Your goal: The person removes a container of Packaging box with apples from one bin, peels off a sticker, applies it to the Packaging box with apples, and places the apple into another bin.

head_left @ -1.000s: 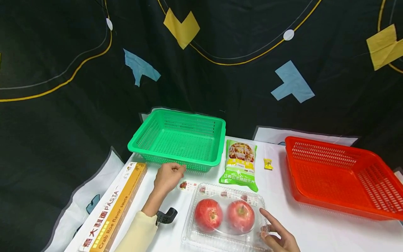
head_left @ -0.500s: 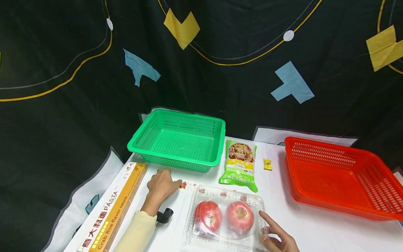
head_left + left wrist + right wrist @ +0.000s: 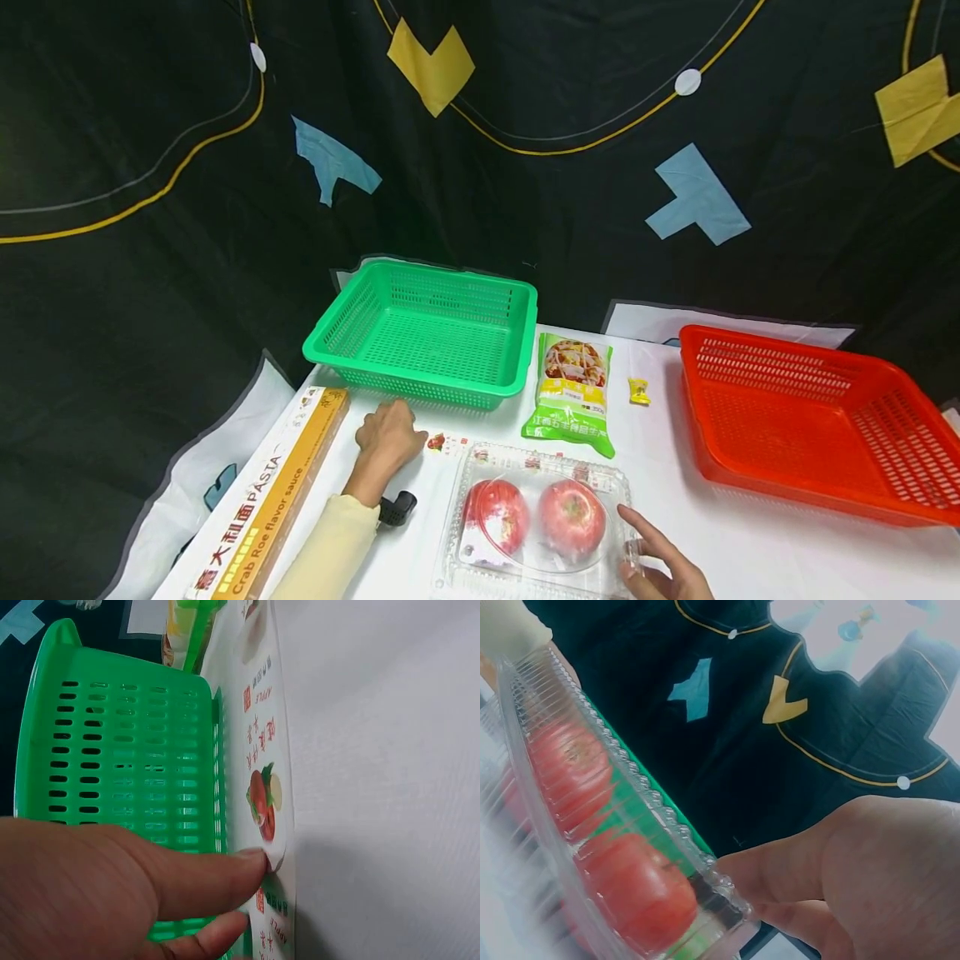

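Observation:
Two red apples, one on the left (image 3: 504, 508) and one on the right (image 3: 572, 518), sit inside a clear plastic clamshell box (image 3: 495, 585). My right hand (image 3: 666, 560) grips the box's right edge, thumb and fingers at its ribbed rim (image 3: 721, 883) in the right wrist view. Beyond the box's far left corner, my left hand (image 3: 387, 437) pinches a white paper strip (image 3: 261, 742) printed with apple pictures. Its thumb lies at the strip's edge in the left wrist view. The strip runs toward the box; its far part shows through the clear lid.
A green basket (image 3: 431, 386) stands behind my left hand, a red basket (image 3: 810, 492) at the right. Between them lie a green food packet (image 3: 573, 392) and a small yellow wrapped candy (image 3: 638, 391). A long pasta box (image 3: 273, 500) lies along the left edge.
My left hand has moved away from the green basket, toward me and slightly left, and its back now faces up. The box has shifted slightly toward me; my right hand stays at its edge.

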`<action>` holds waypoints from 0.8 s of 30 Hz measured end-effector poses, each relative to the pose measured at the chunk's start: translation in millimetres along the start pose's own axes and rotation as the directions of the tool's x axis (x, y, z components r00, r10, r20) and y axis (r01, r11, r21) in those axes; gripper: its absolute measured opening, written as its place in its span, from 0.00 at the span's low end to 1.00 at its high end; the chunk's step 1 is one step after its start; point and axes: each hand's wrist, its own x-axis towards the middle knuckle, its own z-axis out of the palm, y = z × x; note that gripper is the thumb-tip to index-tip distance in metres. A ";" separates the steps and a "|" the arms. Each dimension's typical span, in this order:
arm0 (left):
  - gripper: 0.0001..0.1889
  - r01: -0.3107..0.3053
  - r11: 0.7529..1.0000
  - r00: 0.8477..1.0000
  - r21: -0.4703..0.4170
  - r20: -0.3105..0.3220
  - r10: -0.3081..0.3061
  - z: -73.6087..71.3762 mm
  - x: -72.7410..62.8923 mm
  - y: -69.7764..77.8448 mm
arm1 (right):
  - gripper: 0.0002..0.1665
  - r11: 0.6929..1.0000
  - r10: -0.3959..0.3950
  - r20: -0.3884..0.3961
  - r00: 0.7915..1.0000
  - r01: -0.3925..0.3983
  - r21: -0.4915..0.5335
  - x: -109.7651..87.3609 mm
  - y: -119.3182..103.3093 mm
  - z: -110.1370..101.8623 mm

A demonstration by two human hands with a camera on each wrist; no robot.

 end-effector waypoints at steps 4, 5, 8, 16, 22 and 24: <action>0.21 -0.002 1.000 0.999 0.021 -0.032 0.002 2.8 -1.7 1.7 | 0.34 0.999 -0.029 -0.022 0.999 0.028 -0.040 -2.0 -2.6 -0.9; 0.23 0.000 1.000 0.999 0.028 -0.037 0.001 3.4 -1.8 1.8 | 0.33 0.998 -0.041 -0.032 0.999 0.040 -0.057 -2.7 -3.3 -0.8; 0.29 0.018 0.999 0.999 0.043 -0.035 -0.016 3.1 -2.1 1.9 | 0.28 0.989 -0.116 -0.056 0.992 0.110 -0.100 -5.0 -4.8 -1.2; 0.32 0.023 0.999 0.999 -0.031 -0.023 -0.023 -3.9 1.6 -5.8 | 0.25 0.994 -0.107 -0.089 0.990 0.104 -0.037 -5.6 -4.9 -7.0; 0.17 -0.001 0.998 1.000 -0.065 0.026 0.002 -13.9 4.7 -13.1 | 0.24 0.993 -0.118 -0.112 0.987 0.116 -0.022 -5.9 -4.3 -6.5; 0.13 -0.030 0.994 0.999 -0.103 0.029 0.033 -17.6 5.1 -14.5 | 0.23 0.993 -0.119 -0.115 0.986 0.117 -0.022 -5.4 -2.8 -6.9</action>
